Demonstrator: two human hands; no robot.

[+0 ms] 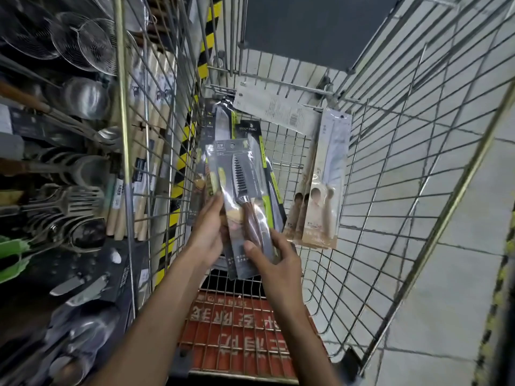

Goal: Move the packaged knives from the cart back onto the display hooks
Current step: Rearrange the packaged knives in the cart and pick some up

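Pickup step. My left hand [206, 232] and right hand [278, 257] both clasp the stack of packaged knives [242, 190], upright inside the cart [390, 176]. Next move, judged: lift clear, carry to the 9 o'clock utensil display [69, 196].

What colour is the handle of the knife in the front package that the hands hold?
The handle is reddish brown, wood-like; seen best in the head view.

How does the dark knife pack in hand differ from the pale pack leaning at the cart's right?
The dark knife pack is held by the left hand and right hand; the pale pack leans unheld on the cart wall. The dark one shows a brown handle; the pale one is beige and white. Both are flat packs.
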